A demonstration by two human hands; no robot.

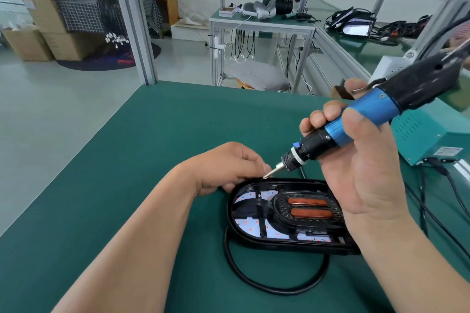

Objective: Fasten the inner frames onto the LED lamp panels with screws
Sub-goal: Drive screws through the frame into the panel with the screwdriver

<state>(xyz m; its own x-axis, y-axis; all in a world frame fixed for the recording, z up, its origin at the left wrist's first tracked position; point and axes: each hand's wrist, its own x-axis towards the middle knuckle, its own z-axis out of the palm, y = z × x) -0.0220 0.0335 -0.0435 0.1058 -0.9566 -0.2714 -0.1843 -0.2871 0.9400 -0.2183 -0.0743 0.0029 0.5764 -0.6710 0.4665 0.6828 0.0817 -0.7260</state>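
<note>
LED lamp panel [287, 239] lies flat on the green bench mat [142, 160], near the middle of the bench toward the person, its black oval rim facing up and the black inner frame [259, 207] seated inside it over white board dotted with red LEDs. Two orange oblong elements [309, 208] sit in a perforated black oval at the centre. The left hand [229, 168] rests at the panel's far-left rim, fingers curled and pinched together at the edge; whether a screw is between them cannot be made out. The right hand [356, 168] is wrapped firmly around the blue barrel of an electric screwdriver [356, 124], which tilts down to the left so that its bit tip [267, 175] meets the far rim right beside the left fingertips. A black cable [274, 287] loops out from under the panel's near side across the mat toward the person. To the left the mat is bare up to its edge, where it drops off to the grey floor. To the right, a teal power box [437, 132] stands close behind the right hand, with dark leads [445, 211] trailing off the bench edge beside the right forearm. Farther back stand an aluminium post [137, 28], another bench [262, 23] with wires, and stacked cardboard boxes [43, 18].
</note>
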